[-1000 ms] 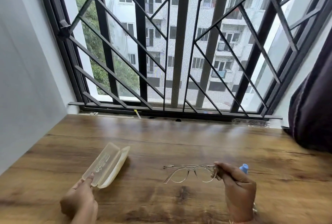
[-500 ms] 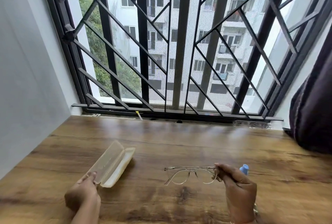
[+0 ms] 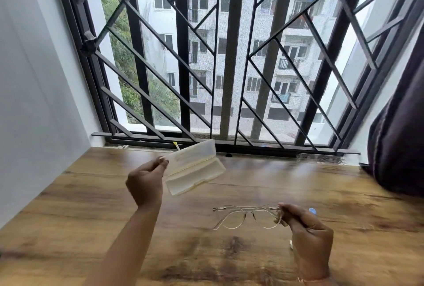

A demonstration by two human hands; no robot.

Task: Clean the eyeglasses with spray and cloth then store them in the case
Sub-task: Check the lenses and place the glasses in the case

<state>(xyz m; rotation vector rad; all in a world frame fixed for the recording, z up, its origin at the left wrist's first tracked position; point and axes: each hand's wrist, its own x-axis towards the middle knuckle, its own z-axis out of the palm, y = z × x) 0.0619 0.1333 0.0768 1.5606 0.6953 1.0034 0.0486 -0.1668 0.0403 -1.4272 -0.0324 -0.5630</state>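
My left hand [image 3: 145, 183] pinches the end of a translucent plastic glasses case [image 3: 195, 167] and holds it up above the wooden table [image 3: 68, 217], lid hinged open. My right hand [image 3: 307, 235] grips the clear-framed eyeglasses [image 3: 246, 217] by their right end, lenses facing me, just above the table. The blue cap of a spray bottle [image 3: 312, 211] peeks out behind my right hand; the rest of the bottle is hidden. No cloth shows.
A barred window [image 3: 229, 56] with a black sill runs along the table's far edge. A grey wall [image 3: 34, 79] closes the left side. A dark curtain [image 3: 399, 143] hangs at the right, reaching the tabletop.
My left hand has lifted the open case off the table and carried it up and to the right. My right hand still holds the glasses in about the same place.
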